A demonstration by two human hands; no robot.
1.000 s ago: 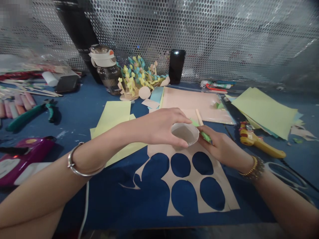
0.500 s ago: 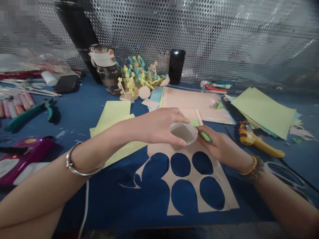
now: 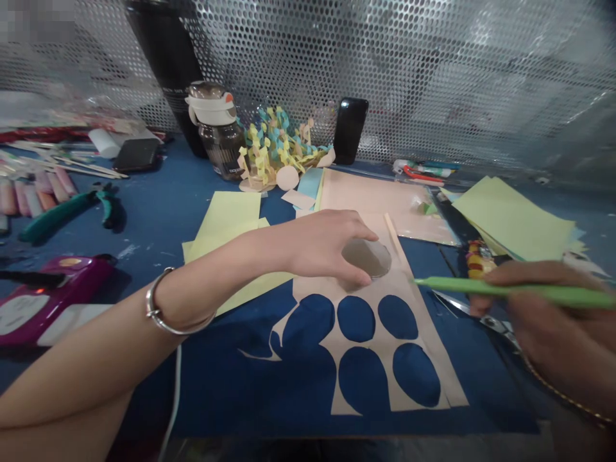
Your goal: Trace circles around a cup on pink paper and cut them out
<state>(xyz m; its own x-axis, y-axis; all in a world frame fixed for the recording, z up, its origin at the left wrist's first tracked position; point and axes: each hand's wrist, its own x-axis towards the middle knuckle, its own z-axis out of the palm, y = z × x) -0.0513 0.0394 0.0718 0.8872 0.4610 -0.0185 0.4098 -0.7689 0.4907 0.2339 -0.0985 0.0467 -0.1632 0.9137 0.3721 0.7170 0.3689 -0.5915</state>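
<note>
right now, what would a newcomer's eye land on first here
Probably the green pen in the right hand, at the picture's right. Then the left hand around a pale round tube over the peach sheet, mid-picture. Behind, yellow and blue paper curls crowd beside a bottle.

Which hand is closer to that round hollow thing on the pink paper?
The left. The left hand curls around the left side of the round hollow thing; the right hand is apart, off to its right, holding a green pen-like tool.
</note>
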